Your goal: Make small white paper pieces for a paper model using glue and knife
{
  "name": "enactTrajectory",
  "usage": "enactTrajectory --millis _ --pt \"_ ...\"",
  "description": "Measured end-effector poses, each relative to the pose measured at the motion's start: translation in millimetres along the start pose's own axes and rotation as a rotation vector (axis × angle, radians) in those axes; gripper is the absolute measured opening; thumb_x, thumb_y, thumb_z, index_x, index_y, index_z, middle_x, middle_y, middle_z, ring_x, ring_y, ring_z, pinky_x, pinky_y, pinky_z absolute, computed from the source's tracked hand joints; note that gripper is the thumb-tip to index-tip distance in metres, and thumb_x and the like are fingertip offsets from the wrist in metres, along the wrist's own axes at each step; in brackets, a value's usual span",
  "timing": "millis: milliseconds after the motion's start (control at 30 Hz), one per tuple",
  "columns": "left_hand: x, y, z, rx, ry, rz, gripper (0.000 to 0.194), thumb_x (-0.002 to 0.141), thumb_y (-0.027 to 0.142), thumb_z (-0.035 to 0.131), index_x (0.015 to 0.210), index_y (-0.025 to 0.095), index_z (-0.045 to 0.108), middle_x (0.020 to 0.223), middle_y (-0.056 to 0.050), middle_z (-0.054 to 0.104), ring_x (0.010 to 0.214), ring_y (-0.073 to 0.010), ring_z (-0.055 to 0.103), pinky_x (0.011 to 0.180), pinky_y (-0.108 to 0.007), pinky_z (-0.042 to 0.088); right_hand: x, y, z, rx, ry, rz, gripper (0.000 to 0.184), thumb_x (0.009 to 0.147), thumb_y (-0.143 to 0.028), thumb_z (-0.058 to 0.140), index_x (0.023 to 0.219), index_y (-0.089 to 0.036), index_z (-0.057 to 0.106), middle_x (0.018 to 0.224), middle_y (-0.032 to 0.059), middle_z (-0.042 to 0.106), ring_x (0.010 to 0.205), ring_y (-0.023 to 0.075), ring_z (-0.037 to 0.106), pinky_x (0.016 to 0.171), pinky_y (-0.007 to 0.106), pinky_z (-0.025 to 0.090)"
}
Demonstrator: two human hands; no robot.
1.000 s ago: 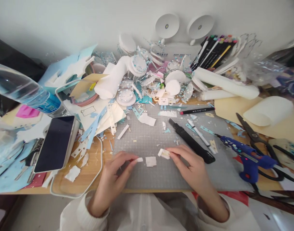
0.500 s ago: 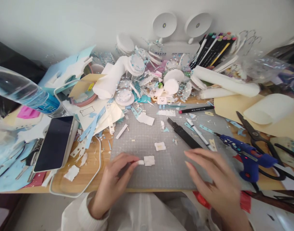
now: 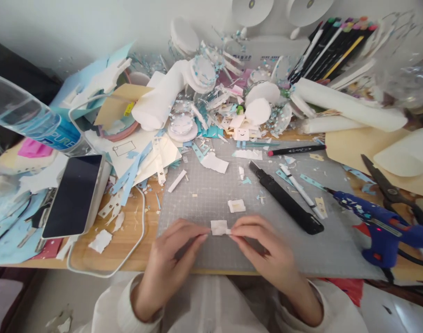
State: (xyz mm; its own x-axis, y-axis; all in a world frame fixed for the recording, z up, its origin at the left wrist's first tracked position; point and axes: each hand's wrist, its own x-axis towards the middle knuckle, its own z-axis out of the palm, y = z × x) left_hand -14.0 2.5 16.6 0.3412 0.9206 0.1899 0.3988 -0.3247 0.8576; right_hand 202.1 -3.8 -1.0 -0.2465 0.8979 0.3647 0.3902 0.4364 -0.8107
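Note:
A small white paper piece (image 3: 218, 227) is stretched level between my two hands, just above or on the grey cutting mat (image 3: 197, 252); the exact height is unclear. My left hand (image 3: 181, 243) pinches its left end between thumb and fingertips. On the other side my right hand (image 3: 263, 243) has thumb and fingers closed on a narrow white tab at the right end. Just beyond lies another white paper piece (image 3: 236, 206) with a yellowish rectangle on it. To the right rests a black cutter knife (image 3: 287, 201).
A blue glue gun (image 3: 381, 224) with a red light and black scissors (image 3: 388, 187) lie at right. At left are a phone (image 3: 74, 194), a white cable (image 3: 144, 231) and a tilted water bottle (image 3: 55, 127). Paper scraps and white rolls crowd the back.
My right hand has come in from the right and closed at the paper piece's right end. The black cutter knife is now fully uncovered. The camera view has shifted.

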Motion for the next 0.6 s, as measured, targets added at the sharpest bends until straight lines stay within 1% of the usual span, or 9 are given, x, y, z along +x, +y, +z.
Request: enactTrajectory --millis 67,133,167,233,300,400,500,600 --pt "-2.0 -6.0 -6.7 0.107 0.075 0.027 0.022 0.090 0.003 0.058 0.105 0.017 0.066 0.093 -0.003 0.067 0.087 -0.0120 0.061 0.079 -0.022 0.048 0.9 2.9 -0.2 0.024 0.039 0.090 0.019 0.089 -0.006 0.061 0.099 -0.022 0.063 0.093 0.0007 0.066 0.084 0.0122 0.062 0.076 0.026 0.051" --pt "-3.8 -11.5 -10.6 0.191 0.088 0.083 0.024 0.089 0.001 0.057 0.107 0.015 0.064 0.094 -0.004 0.065 0.088 -0.0133 0.059 0.081 -0.026 0.047 3.3 3.7 0.8 0.028 0.036 0.125 0.017 0.089 -0.007 0.062 0.098 -0.022 0.063 0.093 0.0001 0.066 0.086 0.0120 0.062 0.078 0.025 0.050" --pt "-4.4 -13.7 -11.2 0.222 0.064 0.116 0.025 0.089 0.001 0.056 0.109 0.014 0.064 0.095 -0.005 0.064 0.089 -0.0147 0.057 0.082 -0.028 0.046 4.8 3.5 1.7 0.024 0.018 0.120 0.017 0.089 -0.007 0.062 0.097 -0.022 0.063 0.093 0.0002 0.066 0.088 0.0122 0.062 0.080 0.025 0.050" --pt "-5.0 -16.6 -10.8 0.278 -0.021 0.180 0.028 0.089 0.001 0.056 0.114 0.013 0.063 0.097 -0.007 0.061 0.094 -0.0182 0.055 0.084 -0.033 0.045 7.6 2.4 3.4 0.001 -0.029 0.102 0.015 0.090 -0.008 0.061 0.096 -0.021 0.064 0.093 0.0007 0.064 0.091 0.0126 0.061 0.082 0.026 0.049" --pt "-4.3 -17.6 -9.3 0.345 -0.107 0.228 0.031 0.089 0.003 0.055 0.118 0.014 0.062 0.101 -0.008 0.060 0.097 -0.0212 0.052 0.085 -0.038 0.043 9.7 1.1 5.1 -0.036 -0.063 0.103 0.013 0.091 -0.009 0.061 0.095 -0.021 0.064 0.092 0.0012 0.061 0.090 0.0123 0.059 0.081 0.025 0.048" --pt "-1.3 -17.8 -7.7 0.426 -0.197 0.257 0.033 0.090 0.006 0.053 0.119 0.017 0.064 0.106 -0.009 0.061 0.097 -0.0235 0.051 0.084 -0.041 0.040 11.4 0.2 7.5 -0.098 -0.110 0.122 0.011 0.092 -0.011 0.060 0.096 -0.020 0.064 0.090 0.0013 0.057 0.087 0.0121 0.056 0.079 0.025 0.047" --pt "1.4 -18.3 -7.5 0.448 -0.226 0.256 0.032 0.091 0.008 0.051 0.119 0.017 0.065 0.107 -0.009 0.063 0.097 -0.0242 0.052 0.084 -0.042 0.039 12.2 0.3 9.5 -0.135 -0.152 0.142 0.010 0.092 -0.012 0.060 0.097 -0.020 0.064 0.090 0.0012 0.056 0.087 0.0125 0.054 0.080 0.026 0.046" --pt "1.6 -18.7 -8.7 0.450 -0.232 0.244 0.032 0.090 0.009 0.052 0.118 0.019 0.065 0.106 -0.008 0.064 0.097 -0.0237 0.053 0.086 -0.041 0.038 12.5 0.5 10.4 -0.135 -0.156 0.162 0.011 0.092 -0.012 0.060 0.097 -0.021 0.064 0.090 0.0011 0.056 0.087 0.0127 0.054 0.078 0.027 0.047"
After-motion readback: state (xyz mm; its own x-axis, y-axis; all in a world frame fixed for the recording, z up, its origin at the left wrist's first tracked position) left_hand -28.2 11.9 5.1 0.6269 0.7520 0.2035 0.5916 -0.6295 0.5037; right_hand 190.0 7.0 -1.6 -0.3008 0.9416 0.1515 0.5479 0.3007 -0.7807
